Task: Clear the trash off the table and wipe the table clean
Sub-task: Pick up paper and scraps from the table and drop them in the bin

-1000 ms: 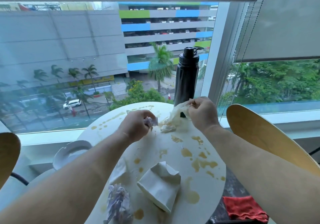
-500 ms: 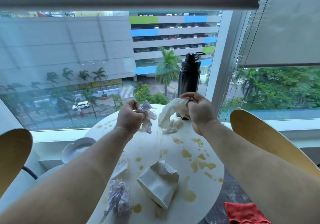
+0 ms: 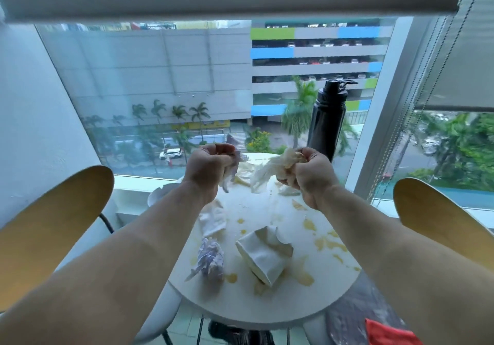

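So the left hand [image 3: 211, 168] has its fingers curled tight on a paper scrap [image 3: 235, 157] and the right hand [image 3: 307, 176] is clamped on a stained napkin [image 3: 263, 175], both above the far side of the counter [image 3: 240, 299]. It's all light, soft stuff (wet bits could tear or drip), so I'd scrunch the wad [image 3: 211, 260] nearer me whole
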